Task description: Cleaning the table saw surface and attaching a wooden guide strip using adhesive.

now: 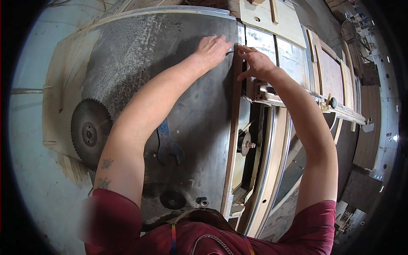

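My left hand (214, 51) is over the upper part of the dark metal saw table (191, 110), its fingers curled near a long narrow wooden strip (229, 170); what they hold, if anything, is hidden. My right hand (255, 63) grips the far end of that strip, fingertips on top and thumb lower along it. A large toothed saw blade (89, 132) lies at the left, a blue open-ended wrench (170, 148) beside my left forearm. A small dark disc (172, 199) and a nut (203, 203) lie near me. A spindle (245, 143) shows in the gap right of the strip.
A plywood board (267, 12) lies beyond my hands. At the right are a sliding carriage with rails (272, 170), wooden panels (327, 72) and a knobbed fence bar (346, 111). A pale board (63, 63) lies along the table's left edge, with light floor beyond.
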Demonstrator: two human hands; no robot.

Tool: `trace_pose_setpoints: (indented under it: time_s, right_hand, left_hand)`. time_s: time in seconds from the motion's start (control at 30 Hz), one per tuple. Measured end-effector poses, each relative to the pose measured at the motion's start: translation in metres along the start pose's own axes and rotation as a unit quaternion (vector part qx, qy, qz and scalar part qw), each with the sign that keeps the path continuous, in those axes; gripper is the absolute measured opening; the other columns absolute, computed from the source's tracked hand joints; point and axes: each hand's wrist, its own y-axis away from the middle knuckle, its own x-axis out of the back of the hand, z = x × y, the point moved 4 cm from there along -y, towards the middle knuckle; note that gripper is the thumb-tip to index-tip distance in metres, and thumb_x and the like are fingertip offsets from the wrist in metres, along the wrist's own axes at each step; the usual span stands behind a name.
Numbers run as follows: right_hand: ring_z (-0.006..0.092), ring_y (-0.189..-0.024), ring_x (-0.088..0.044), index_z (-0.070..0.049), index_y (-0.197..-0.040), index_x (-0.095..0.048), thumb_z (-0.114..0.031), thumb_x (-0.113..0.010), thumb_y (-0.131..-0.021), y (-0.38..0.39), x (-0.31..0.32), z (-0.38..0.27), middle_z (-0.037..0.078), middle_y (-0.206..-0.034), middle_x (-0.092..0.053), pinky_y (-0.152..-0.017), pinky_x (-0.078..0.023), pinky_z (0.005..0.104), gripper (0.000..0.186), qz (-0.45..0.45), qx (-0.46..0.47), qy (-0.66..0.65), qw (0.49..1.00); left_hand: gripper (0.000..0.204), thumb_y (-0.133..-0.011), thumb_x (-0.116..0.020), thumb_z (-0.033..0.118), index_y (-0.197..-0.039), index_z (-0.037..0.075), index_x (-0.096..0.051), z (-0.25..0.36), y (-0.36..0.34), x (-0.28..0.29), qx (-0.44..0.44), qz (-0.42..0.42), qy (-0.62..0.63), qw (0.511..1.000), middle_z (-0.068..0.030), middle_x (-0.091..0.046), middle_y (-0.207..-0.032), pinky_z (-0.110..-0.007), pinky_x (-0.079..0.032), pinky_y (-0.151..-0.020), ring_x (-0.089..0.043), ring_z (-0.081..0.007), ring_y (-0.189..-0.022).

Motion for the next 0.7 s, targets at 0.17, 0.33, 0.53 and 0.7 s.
trace_pose_setpoints:
  time_s: [0.17, 0.33, 0.53, 0.7]
  right_hand:
    - [0.0348, -0.148, -0.048, 0.000, -0.141, -0.062, -0.050, -0.097, -0.067, 0.000, 0.000, 0.002, 0.014, -0.165, -0.047, -0.122, -0.044, 0.0410, 0.096, -0.003, 0.002, 0.001, 1.000]
    - [0.0352, -0.147, -0.049, 0.000, -0.140, -0.063, -0.050, -0.096, -0.068, 0.000, -0.001, 0.003, 0.014, -0.163, -0.049, -0.121, -0.045, 0.0412, 0.094, -0.001, 0.007, 0.010, 1.000]
    - [0.0351, -0.148, -0.048, 0.000, -0.142, -0.063, -0.051, -0.095, -0.069, -0.002, -0.001, 0.002, 0.014, -0.163, -0.049, -0.122, -0.044, 0.0409, 0.095, -0.005, 0.007, 0.011, 1.000]
    - [0.0347, -0.148, -0.047, 0.001, -0.144, -0.062, -0.051, -0.095, -0.068, -0.001, -0.001, 0.003, 0.014, -0.164, -0.049, -0.122, -0.044, 0.0407, 0.098, 0.000, 0.006, 0.017, 1.000]
  left_hand:
    - [0.018, -0.095, -0.061, 0.009, -0.104, 0.006, -0.076, 0.006, 0.006, 0.002, -0.026, 0.007, -0.016, 1.000, -0.0186, -0.072, -0.105, -0.049, -0.063, -0.082, -0.075, -0.0380, -0.099]
    - [0.016, -0.095, -0.063, 0.011, -0.103, 0.005, -0.076, 0.011, 0.011, 0.005, -0.050, 0.010, -0.019, 0.998, -0.0180, -0.071, -0.103, -0.048, -0.063, -0.081, -0.074, -0.0371, -0.097]
    - [0.006, -0.093, -0.065, 0.009, -0.098, 0.007, -0.067, 0.012, 0.017, 0.005, -0.063, 0.021, -0.003, 0.998, -0.0163, -0.066, -0.100, -0.049, -0.061, -0.077, -0.071, -0.0377, -0.097]
    - [0.006, -0.093, -0.065, 0.009, -0.097, 0.005, -0.068, 0.016, 0.022, 0.007, -0.077, 0.027, 0.007, 0.997, -0.0167, -0.066, -0.100, -0.049, -0.061, -0.078, -0.071, -0.0380, -0.097]
